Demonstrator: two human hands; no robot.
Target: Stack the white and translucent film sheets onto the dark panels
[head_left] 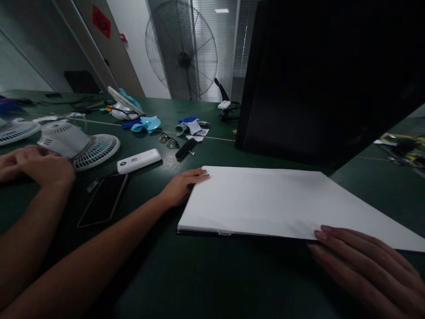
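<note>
A large white sheet of paper (272,204) lies flat on the green table, on top of a thin dark board whose edge shows along its near side. My left hand (181,186) rests at the sheet's left edge, fingers stretched out, fingertips touching its far left corner. Flat on the table at the sheet's near right edge is my right hand (365,266), fingers extended, their tips just reaching the paper. Neither hand holds anything.
A big black panel (318,79) stands right behind the sheet. Left of it lie a dark phone (103,199), a white power bank (138,161), glasses (168,141) and small fan parts (78,144). Another person's hands (36,166) rest at far left. A large floor fan (182,51) stands behind.
</note>
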